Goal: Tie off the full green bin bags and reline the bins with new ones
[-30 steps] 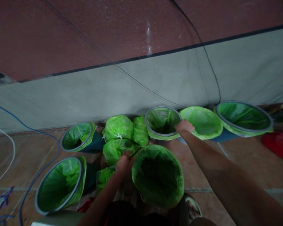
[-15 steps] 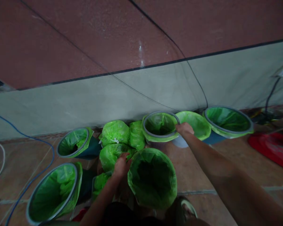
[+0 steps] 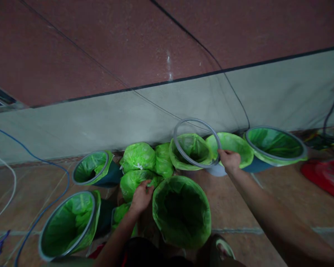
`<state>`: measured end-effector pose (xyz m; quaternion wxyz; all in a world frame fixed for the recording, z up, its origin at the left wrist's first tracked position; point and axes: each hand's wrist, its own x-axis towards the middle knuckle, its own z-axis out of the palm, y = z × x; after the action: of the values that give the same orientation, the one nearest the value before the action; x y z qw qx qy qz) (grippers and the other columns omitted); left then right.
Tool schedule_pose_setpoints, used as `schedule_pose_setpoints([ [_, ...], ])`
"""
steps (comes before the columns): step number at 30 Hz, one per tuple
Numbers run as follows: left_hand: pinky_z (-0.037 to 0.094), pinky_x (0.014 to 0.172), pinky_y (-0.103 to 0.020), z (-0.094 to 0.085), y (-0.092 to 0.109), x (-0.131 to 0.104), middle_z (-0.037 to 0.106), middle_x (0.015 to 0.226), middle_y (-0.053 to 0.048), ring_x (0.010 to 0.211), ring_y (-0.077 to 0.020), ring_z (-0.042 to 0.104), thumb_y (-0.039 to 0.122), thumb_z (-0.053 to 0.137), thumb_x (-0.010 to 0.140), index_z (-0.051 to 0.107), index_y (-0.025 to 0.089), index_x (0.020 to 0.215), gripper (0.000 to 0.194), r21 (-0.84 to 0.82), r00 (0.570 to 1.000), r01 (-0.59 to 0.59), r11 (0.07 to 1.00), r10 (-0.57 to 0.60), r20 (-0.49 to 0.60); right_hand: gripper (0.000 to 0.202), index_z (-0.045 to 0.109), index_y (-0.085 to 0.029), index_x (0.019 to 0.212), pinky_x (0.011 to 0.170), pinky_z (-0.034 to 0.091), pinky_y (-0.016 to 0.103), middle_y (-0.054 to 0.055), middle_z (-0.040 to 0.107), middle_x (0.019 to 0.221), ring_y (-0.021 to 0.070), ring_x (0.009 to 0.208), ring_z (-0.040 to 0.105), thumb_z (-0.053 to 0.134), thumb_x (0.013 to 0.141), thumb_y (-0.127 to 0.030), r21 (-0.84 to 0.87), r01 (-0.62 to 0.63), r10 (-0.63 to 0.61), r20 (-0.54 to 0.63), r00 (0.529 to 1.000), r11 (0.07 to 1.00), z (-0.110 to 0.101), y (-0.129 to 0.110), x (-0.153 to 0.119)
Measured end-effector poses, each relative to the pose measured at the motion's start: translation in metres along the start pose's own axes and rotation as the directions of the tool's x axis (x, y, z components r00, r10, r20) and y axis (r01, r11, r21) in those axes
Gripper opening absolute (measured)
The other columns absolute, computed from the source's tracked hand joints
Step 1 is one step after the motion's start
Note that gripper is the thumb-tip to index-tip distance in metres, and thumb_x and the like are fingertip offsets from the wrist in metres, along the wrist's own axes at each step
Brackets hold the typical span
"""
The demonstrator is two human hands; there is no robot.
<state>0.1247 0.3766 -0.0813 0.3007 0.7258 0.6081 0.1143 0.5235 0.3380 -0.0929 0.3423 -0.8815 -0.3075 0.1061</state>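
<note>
My right hand (image 3: 229,160) grips a grey ring (image 3: 180,147) at its right side. The ring is tilted, raised over a bin lined with a green bag (image 3: 189,148) by the wall. Beside it stands another lined bin without a ring (image 3: 230,148). Nearest my body is a wide-open lined bin (image 3: 182,211), also ringless. My left hand (image 3: 142,195) is over a filled green bag (image 3: 130,183), left of that near bin, its fingers curled; whether they hold anything is unclear. More filled green bags (image 3: 139,155) sit behind.
Two ringed, lined bins (image 3: 90,167) (image 3: 68,226) lean at the left, and a third ringed bin (image 3: 275,142) stands right. A blue cable (image 3: 44,161) lies on the left floor. At the far right is a red object (image 3: 324,178). A wall (image 3: 100,126) runs behind.
The grey ring has come up off the rim of the bin by the wall, in my right hand. My left hand remains near the filled bag. The view has shifted slightly.
</note>
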Motion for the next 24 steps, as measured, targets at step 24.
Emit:
schedule_pose_setpoints([
  [24,0.053,0.079,-0.028,0.031,-0.025,-0.046,0.075,0.092,-0.003,0.082,-0.0174,0.068,0.031,0.054,0.084,0.068,0.017,0.111,0.033,-0.183,0.988,0.077,0.980,-0.050,0.145,0.048,0.068,-0.014,0.102,0.072,0.046,0.031,0.013,0.071,0.093,0.0220,0.075,0.064,0.045,0.086,-0.053,0.047,0.104,-0.113,0.251,0.962,0.993,0.024,0.081,-0.205],
])
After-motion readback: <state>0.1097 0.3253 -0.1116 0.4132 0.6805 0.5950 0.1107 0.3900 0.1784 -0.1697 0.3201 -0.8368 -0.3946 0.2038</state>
